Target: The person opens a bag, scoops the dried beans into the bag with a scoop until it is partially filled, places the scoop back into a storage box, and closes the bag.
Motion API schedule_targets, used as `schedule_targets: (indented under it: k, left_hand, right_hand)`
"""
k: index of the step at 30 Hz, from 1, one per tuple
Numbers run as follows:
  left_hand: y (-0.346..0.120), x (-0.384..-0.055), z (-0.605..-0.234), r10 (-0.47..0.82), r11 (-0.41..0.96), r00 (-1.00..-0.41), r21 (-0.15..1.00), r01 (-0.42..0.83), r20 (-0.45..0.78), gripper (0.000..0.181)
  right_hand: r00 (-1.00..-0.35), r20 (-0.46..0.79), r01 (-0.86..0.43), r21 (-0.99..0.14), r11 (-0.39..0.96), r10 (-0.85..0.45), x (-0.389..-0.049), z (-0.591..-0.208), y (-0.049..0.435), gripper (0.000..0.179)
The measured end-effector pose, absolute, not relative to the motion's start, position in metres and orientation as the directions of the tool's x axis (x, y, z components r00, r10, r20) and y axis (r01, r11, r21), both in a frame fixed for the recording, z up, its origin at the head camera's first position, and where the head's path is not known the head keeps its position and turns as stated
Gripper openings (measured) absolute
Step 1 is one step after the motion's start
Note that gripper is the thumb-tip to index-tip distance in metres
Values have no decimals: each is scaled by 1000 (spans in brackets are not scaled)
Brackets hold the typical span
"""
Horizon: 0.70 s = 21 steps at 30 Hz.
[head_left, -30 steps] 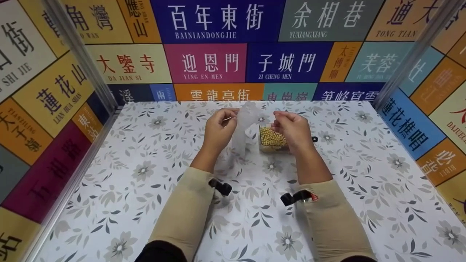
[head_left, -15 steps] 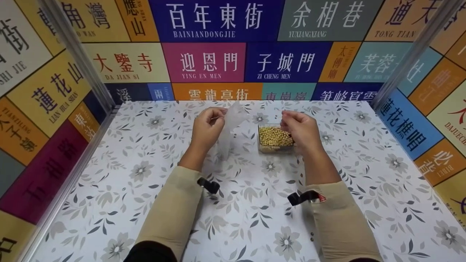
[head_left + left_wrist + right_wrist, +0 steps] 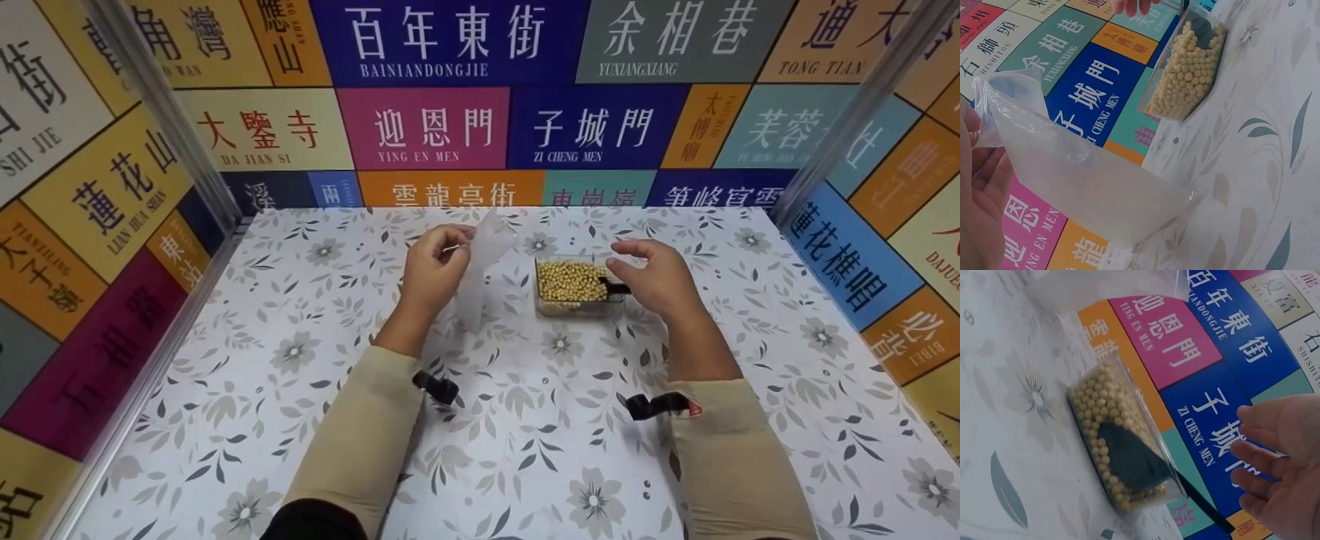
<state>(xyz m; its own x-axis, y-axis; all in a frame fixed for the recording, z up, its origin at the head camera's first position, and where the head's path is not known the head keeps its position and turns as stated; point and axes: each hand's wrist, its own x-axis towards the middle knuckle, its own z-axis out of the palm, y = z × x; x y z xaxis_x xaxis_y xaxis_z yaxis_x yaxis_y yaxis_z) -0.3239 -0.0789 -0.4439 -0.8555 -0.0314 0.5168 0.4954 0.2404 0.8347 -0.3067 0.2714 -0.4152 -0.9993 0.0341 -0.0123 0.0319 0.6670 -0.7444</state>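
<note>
The left hand (image 3: 436,268) pinches a limp plastic bag (image 3: 1081,166) near its top; the right hand (image 3: 660,279), apart, fingers parted, is just beside the scoop (image 3: 1129,455) resting in the container (image 3: 1144,405) of beans (image 3: 570,281). Bumping its jutting handle (image 3: 1202,500) could scatter beans.

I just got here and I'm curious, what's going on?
A person's left hand is pinching a cloudy bag near its top. No beans show in the bag. They sit in a clear box, with a black scoop resting in them and its handle sticking out. The right hand is open beside the box, holding nothing.
</note>
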Motion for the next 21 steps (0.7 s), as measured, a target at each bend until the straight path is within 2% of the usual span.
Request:
schedule_targets:
  k: [4, 8, 12, 21]
  left_hand:
    - [-76, -323, -444, -18, 245, -855, 831, 499, 519, 7]
    - [-74, -323, -446, -17, 249, -857, 833, 494, 514, 7]
    - [-73, -323, -447, -16, 236, -867, 844, 481, 498, 7]
    - [-72, -323, -448, -14, 206, -870, 853, 480, 493, 6]
  right_hand:
    - [-993, -108, 29, -622, 782, -49, -311, -421, 280, 50]
    - [-977, -160, -28, -559, 829, -142, -312, -425, 285, 48]
    - [-968, -161, -77, -540, 838, -192, -312, -429, 286, 45]
    - [-964, -149, -109, -528, 842, -219, -313, -434, 287, 40]
